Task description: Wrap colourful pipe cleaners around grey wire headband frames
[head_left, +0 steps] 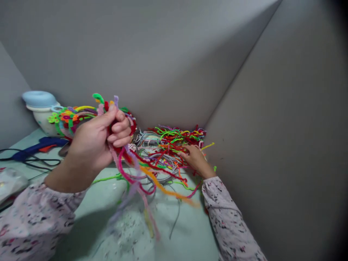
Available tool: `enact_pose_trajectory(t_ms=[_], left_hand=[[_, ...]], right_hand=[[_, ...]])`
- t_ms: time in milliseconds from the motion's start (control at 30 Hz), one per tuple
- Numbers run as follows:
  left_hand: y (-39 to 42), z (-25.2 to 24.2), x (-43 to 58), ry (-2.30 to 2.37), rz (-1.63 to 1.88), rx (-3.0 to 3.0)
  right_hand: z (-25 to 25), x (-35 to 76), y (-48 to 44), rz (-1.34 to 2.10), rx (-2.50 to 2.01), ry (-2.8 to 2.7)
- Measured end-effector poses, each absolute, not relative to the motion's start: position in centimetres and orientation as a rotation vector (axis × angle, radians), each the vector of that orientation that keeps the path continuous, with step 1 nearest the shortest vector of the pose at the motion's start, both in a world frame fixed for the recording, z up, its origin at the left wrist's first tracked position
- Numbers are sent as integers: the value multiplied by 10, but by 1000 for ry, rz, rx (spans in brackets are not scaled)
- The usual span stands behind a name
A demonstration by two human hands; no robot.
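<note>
My left hand (102,136) is closed in a fist, raised above the table. A bunch of fuzzy pipe cleaners (157,179) passes through it, in red, pink, orange, lilac and yellow. Their short ends stick up over the thumb, and the long ends hang loosely down to the right. Over at the back right, my right hand (194,157) reaches into a tangled pile of pipe cleaners (174,136), mostly red and green. Its thumb and index finger look apart at the pile; the other fingers are partly hidden.
Coiled grey wire (165,175) lies by the pile. At left stand a white pot with a blue lid (39,99) and finished pipe-cleaner flowers (66,116). A blue glue gun (38,146) with a black cord lies before them. Grey panels (163,65) enclose the green table (187,224).
</note>
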State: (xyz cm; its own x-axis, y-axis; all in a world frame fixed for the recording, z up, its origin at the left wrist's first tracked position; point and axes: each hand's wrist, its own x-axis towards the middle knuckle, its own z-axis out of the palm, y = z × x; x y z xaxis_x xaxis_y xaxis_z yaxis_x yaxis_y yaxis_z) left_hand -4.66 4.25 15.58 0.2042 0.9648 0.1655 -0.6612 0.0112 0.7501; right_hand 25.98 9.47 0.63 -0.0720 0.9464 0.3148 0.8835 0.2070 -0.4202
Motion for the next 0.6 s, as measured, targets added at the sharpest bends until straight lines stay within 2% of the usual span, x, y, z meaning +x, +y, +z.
enact_pose_trajectory(t_ms=[233,367,600], left_hand=[[49,104,-9,660,1108,709],[48,81,6,735,1090,727],[52,75,6,755,1139,772]], right_hand=[[36,250,82,280,-1665,-1916],[63,226,62,543,-1519,-1810],[65,174,37,718,-1267,-2212]])
